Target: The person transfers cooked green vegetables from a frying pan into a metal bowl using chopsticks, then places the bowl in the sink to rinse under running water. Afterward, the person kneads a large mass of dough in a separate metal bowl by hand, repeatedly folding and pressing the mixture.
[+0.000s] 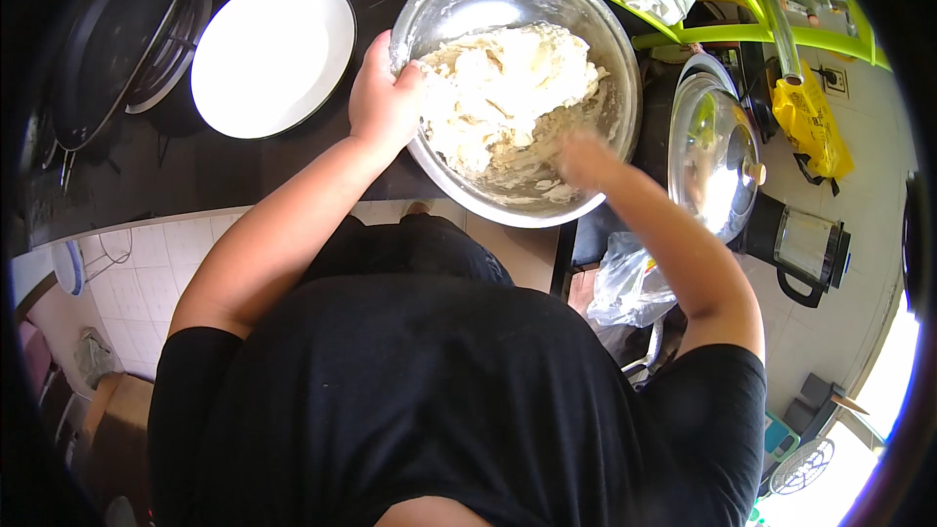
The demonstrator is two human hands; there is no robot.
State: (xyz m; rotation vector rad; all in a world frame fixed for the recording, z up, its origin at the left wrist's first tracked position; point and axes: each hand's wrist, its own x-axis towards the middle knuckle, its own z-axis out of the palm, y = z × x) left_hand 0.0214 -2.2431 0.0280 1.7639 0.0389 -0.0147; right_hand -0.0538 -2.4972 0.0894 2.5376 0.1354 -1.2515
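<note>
A wide steel mixing bowl (625,88) sits at the dark counter's front edge, tilted slightly toward me. Inside lies a rough, sticky mass of pale dough (517,78), with smears and floury bits on the bowl's wall. My left hand (386,102) grips the bowl's left rim, thumb over the edge and the other fingers mostly hidden outside. In the lower right of the bowl, at the edge of the dough, is my right hand (589,161). Motion smears its fingers, so their pose is unclear.
Left of the bowl is a white plate (273,57), beside a black pan (117,39) by the stove. A green rack (742,36) with bags stands behind the bowl. To the right are a glass lid (714,151), a clear plastic bag (634,283) and a blender jug (808,242).
</note>
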